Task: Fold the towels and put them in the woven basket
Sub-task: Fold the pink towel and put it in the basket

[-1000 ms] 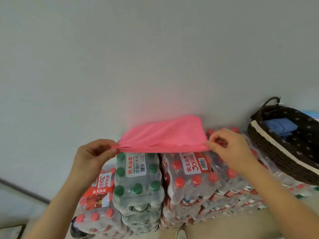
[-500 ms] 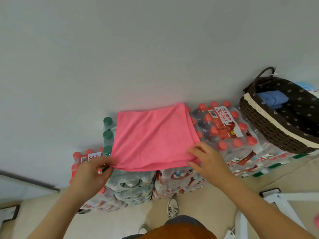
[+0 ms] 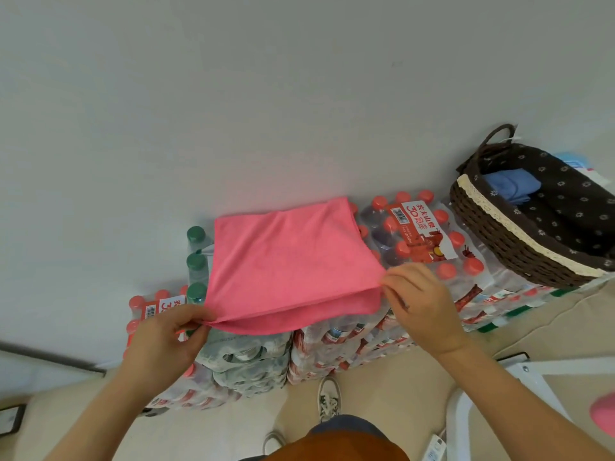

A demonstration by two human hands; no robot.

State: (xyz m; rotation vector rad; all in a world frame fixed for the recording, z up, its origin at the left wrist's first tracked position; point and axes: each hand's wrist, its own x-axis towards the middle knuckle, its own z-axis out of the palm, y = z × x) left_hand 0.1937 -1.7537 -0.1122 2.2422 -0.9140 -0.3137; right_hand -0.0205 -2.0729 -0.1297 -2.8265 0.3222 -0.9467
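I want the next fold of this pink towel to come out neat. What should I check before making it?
1. Left hand pinches a near corner of the pink towel: ok.
2. Right hand pinches the other near corner: ok.
3. Near edges of both layers line up: not ok, the lower layer shows past the upper.
4. Towel rests on the water bottle packs: ok.
5. Woven basket has room: ok, only a blue towel shows inside.
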